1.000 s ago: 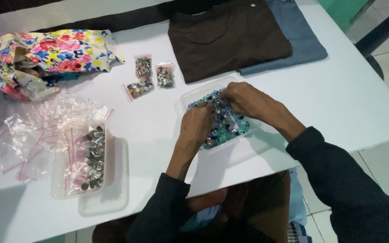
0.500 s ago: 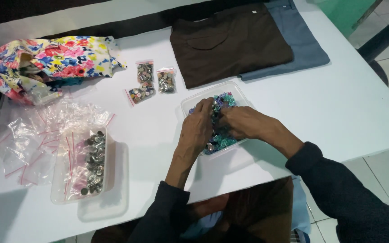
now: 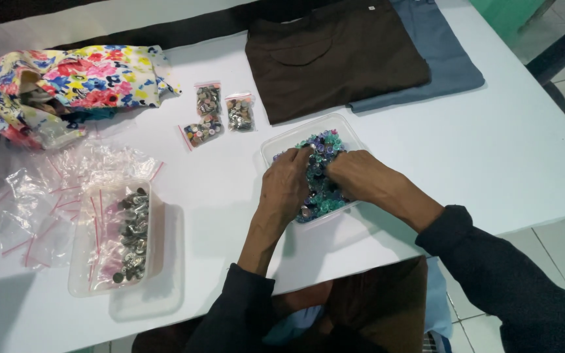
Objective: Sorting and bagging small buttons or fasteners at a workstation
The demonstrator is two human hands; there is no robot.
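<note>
Buttons (image 3: 322,171) in tub (image 3: 276,148) | left hand (image 3: 285,187) slid a bit lower - fingers curled into pile | right hand (image 3: 356,175) still digging - can't tell what's pinched

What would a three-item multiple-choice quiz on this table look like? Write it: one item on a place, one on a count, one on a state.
1. Where are both hands?
A. In the clear tray of coloured buttons
B. On the folded shirts
C. In the floral bag

2. How many small filled bags lie in the middle of the table?
A. One
B. Three
C. Six

3. How does the brown shirt lie?
A. Crumpled
B. Hanging off the edge
C. Folded flat

Answers:
1 A: the left hand and right hand rest on the buttons inside the clear tray.
2 B: three small filled bags lie side by side.
3 C: the brown shirt lies folded flat, over a blue one.
</note>
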